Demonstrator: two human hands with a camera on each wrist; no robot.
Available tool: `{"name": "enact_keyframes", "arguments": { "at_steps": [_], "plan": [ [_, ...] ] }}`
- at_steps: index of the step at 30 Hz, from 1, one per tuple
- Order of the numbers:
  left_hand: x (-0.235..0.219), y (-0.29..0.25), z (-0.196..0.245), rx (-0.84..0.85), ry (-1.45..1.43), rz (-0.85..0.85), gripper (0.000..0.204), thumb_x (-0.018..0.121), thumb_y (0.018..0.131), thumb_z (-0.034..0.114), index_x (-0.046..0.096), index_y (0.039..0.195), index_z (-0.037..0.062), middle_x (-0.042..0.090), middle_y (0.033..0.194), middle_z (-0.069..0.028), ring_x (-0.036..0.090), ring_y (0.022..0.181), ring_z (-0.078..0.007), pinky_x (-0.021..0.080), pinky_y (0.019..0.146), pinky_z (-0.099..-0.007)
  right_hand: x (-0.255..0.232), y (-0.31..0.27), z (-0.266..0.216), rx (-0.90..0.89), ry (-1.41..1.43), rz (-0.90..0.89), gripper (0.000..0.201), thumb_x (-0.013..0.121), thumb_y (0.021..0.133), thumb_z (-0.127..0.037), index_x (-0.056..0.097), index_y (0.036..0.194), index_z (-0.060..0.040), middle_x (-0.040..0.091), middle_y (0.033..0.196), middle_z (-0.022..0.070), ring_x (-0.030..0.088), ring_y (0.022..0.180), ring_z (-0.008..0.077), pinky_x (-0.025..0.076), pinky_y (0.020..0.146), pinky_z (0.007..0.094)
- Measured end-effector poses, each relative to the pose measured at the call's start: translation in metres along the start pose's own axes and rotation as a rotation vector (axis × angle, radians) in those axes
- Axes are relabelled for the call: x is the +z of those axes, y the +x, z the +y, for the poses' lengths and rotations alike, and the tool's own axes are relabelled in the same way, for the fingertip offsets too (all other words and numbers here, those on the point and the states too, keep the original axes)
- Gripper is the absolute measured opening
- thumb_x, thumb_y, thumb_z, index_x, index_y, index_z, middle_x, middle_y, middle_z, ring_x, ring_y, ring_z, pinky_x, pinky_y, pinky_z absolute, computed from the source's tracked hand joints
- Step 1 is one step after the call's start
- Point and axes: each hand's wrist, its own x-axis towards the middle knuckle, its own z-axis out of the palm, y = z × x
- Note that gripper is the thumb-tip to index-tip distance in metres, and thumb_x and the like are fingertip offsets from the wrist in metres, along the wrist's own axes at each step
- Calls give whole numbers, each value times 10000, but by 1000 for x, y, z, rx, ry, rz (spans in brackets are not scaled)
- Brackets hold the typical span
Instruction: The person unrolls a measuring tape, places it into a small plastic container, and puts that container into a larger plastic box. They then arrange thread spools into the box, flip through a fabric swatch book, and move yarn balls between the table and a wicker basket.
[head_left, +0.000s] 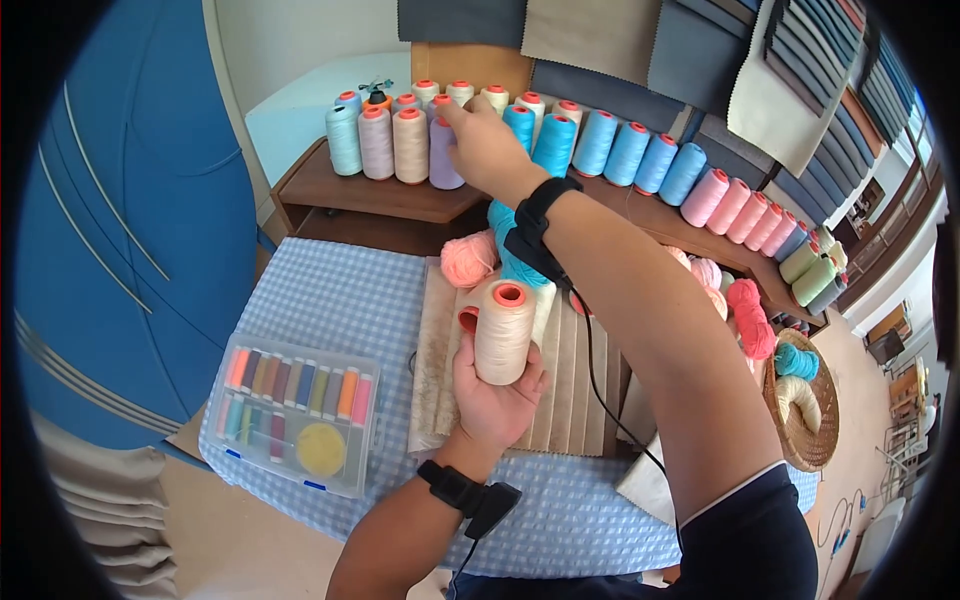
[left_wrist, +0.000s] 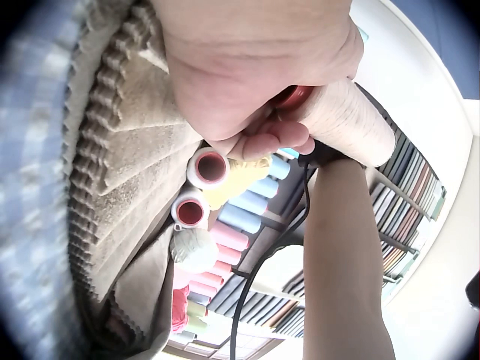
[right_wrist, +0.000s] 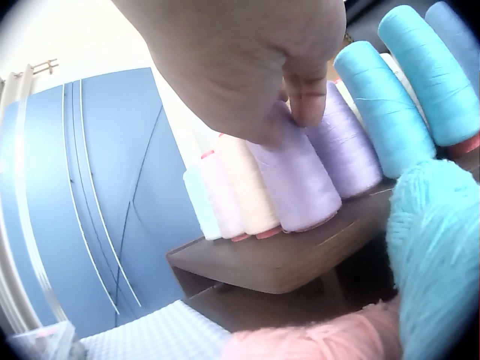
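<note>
A cream thread cone point(head_left: 505, 335) with a red core stands upright in my left hand point(head_left: 490, 408), fingers and thumb around its lower part. In the left wrist view the same cone juts out of the curled fingers. My right hand point(head_left: 492, 148) reaches over to the wooden shelf point(head_left: 390, 205), where thumb and fingers pinch the top of a lilac thread cone point(right_wrist: 298, 176). Another lilac cone point(right_wrist: 345, 150) stands right beside that one. Beige, pale pink and pale aqua cones stand to its left, and bright blue cones point(head_left: 555, 145) to its right.
A clear box point(head_left: 365, 440) of small spools sits on the checked tablecloth point(head_left: 300, 275). Pleated beige fabric point(head_left: 575, 400) lies under the left hand. Peach yarn point(head_left: 468, 260) and turquoise yarn are by the shelf. At right is a wicker basket point(head_left: 815, 440). Fabric swatches hang behind.
</note>
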Motion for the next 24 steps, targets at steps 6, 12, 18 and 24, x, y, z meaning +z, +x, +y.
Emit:
{"name": "enact_keyframes", "arguments": {
  "at_steps": [6, 12, 18, 24],
  "plan": [
    [1, 0, 0, 16, 10, -8, 577, 355, 984, 600, 613, 1063, 90, 613, 898, -46, 491, 637, -128, 403, 635, -316, -23, -36, -9, -65, 131, 129, 454, 667, 925, -194, 556, 1332, -26, 603, 1186, 195, 659, 958, 311, 547, 828, 392],
    [4, 0, 1, -5, -26, -8, 559, 354, 1011, 582, 552, 1250, 116, 612, 928, -59, 487, 634, -132, 416, 646, -319, -109, -116, -31, 285, 882, -592, 484, 581, 1010, -443, 606, 1278, -40, 650, 1070, 53, 611, 921, 122, 520, 744, 288],
    [5, 2, -1, -40, -39, -79, 645, 345, 999, 657, 541, 1311, 128, 640, 1037, -74, 490, 656, -137, 410, 651, -312, -111, -170, -36, 152, 667, -607, 578, 804, 847, -348, 588, 1273, -24, 664, 1123, 80, 628, 948, 163, 534, 831, 324],
    [-5, -1, -3, -31, 57, -103, 682, 344, 981, 693, 571, 1312, 142, 670, 1109, -81, 482, 671, -156, 405, 671, -315, -90, -127, -12, 178, 775, -292, 616, 808, 823, -259, 530, 1300, 14, 667, 1116, 116, 647, 1031, 175, 541, 889, 346]
  ]
}}
